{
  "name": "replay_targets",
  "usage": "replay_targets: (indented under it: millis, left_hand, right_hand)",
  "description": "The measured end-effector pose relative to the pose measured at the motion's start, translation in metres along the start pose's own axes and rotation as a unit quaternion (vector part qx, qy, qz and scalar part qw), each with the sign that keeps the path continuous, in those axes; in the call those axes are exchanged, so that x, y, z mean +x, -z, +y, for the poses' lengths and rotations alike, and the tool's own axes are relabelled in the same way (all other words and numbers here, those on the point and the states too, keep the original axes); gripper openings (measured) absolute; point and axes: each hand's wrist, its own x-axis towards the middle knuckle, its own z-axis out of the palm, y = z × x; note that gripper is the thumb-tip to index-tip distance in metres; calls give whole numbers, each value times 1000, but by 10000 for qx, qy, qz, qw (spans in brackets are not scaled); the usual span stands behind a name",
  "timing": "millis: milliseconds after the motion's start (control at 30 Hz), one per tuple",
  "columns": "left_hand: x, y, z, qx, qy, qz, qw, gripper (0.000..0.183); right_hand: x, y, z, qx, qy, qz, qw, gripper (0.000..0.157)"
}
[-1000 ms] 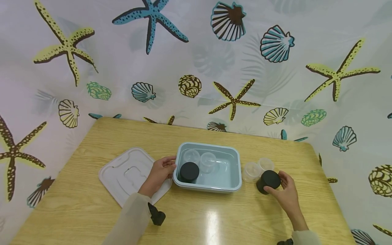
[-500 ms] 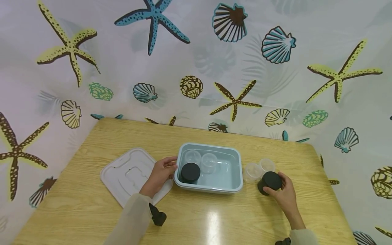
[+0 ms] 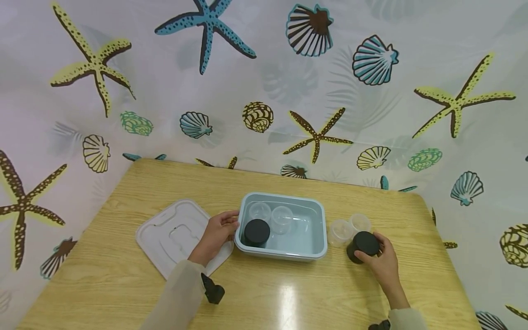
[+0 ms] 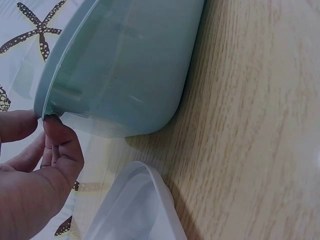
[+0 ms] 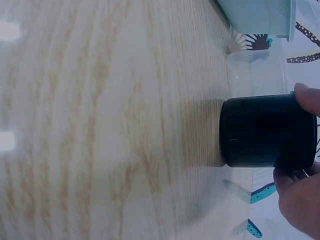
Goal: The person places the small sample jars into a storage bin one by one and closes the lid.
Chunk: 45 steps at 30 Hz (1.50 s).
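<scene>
Right hand [image 3: 384,263], grip pinching black jar [image 3: 364,244] near its top, right of the blue tub [image 3: 278,253]; left hand [image 3: 215,233], grip pinching tub rim. Risk: sideways jar swing could topple adjacent clear cups [image 3: 341,231]. Glossy wood-grain desk [image 3: 330,293]; starfish-and-shell sheeting [image 3: 264,78] around.

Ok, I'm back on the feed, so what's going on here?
A person's left hand pinches the rim of the blue tub at its left end. The right hand grips a black jar right of the tub, beside two clear cups. Inside the tub are another black jar and two more clear cups. The pale lid lies off to the left.
</scene>
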Motion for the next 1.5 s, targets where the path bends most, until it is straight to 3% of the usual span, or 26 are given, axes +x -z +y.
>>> replay_targets:
  millis: [1500]
  left_hand:
    - [5, 0, -1, 97, 168, 52, 9998, 41]
  right_hand:
    - [-17, -4, -46, -271, 128, -154, 9994, 78]
